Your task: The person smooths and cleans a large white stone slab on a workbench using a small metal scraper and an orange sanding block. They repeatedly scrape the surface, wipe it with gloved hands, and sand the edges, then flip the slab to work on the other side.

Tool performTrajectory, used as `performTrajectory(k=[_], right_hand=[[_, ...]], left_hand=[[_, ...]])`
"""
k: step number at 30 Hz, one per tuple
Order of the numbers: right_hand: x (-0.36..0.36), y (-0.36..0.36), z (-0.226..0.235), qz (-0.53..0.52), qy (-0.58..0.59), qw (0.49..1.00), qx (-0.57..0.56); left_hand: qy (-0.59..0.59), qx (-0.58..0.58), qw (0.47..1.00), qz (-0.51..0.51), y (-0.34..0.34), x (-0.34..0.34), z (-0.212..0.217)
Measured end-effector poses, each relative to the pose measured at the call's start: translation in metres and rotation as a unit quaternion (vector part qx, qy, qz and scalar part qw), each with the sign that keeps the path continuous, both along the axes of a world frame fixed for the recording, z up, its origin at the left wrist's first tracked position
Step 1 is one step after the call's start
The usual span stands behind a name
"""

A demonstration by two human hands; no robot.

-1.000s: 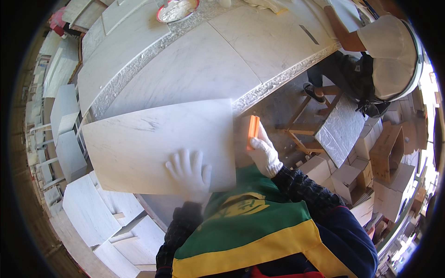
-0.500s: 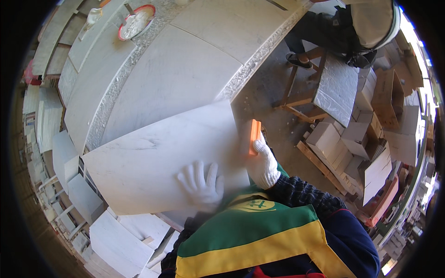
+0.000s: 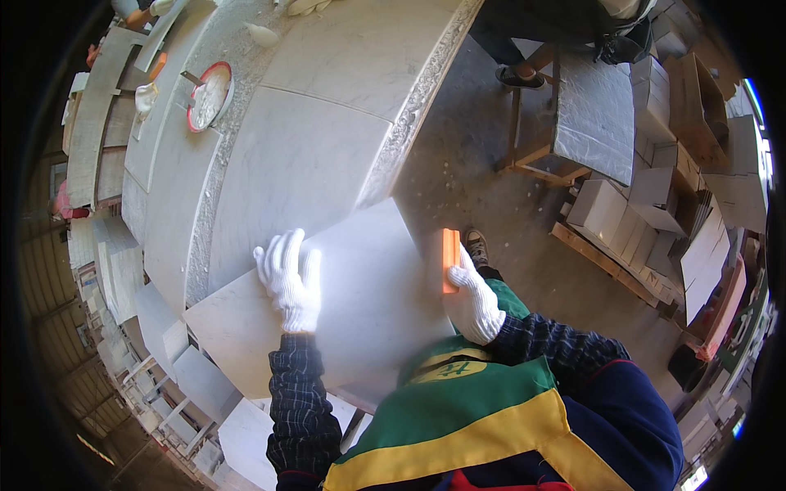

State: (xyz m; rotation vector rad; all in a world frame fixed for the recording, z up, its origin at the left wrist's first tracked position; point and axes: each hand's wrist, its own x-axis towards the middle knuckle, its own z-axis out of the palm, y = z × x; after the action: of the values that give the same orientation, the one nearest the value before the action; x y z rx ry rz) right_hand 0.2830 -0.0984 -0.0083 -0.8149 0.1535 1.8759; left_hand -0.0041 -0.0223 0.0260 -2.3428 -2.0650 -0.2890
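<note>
A white marble-like tile (image 3: pixel 368 278) with faint grey veining lies tilted in front of me, its far corner over the work table. My left hand (image 3: pixel 291 282), in a white knit glove, is over the tile's far left edge. Its fingers are apart and reach past that edge; whether they press on it I cannot tell. Beside the tile's right edge, my right hand (image 3: pixel 476 304), gloved the same way, is closed round an orange block (image 3: pixel 450 260) held upright. The block's underside is hidden.
More large tiles (image 3: pixel 327 123) cover the table ahead, with rough powdery strips between them. A red-rimmed bowl (image 3: pixel 214 98) of white paste holds a scraper. At the right are a foil-topped wooden stand (image 3: pixel 594 114), a person's leg (image 3: pixel 499 41) and open cardboard boxes (image 3: pixel 655 196).
My left hand has gone from the tile's near part to its far left edge. The right hand still grips the orange block by the right edge. The view has shifted.
</note>
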Motion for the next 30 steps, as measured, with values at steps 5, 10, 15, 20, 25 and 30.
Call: performTrajectory(k=[5, 10, 15, 20, 25, 30], right_hand=[[0.009, 0.002, -0.014, 0.018, 0.006, 1.000, 0.024], [0.028, 0.031, -0.049, 0.159, -0.323, 0.918, 0.168], [0.025, 0.063, -0.053, 0.220, -0.472, 0.802, 0.294], [0.017, 0.068, -0.030, 0.219, -0.506, 0.785, 0.281], [0.013, 0.064, -0.026, 0.255, -0.533, 0.766, 0.252], [0.009, 0.067, -0.027, 0.226, -0.556, 0.755, 0.265]], left_hand=[[0.010, 0.022, 1.000, 0.012, 0.010, 0.022, -0.004], [0.018, 0.031, 0.999, 0.010, 0.010, 0.026, -0.003], [0.014, 0.040, 0.999, -0.001, 0.011, 0.025, -0.004], [0.025, 0.046, 0.999, -0.011, 0.014, 0.023, -0.004], [0.024, 0.050, 0.998, -0.011, 0.012, 0.022, -0.006], [0.013, 0.056, 0.998, -0.011, 0.012, 0.021, -0.007]])
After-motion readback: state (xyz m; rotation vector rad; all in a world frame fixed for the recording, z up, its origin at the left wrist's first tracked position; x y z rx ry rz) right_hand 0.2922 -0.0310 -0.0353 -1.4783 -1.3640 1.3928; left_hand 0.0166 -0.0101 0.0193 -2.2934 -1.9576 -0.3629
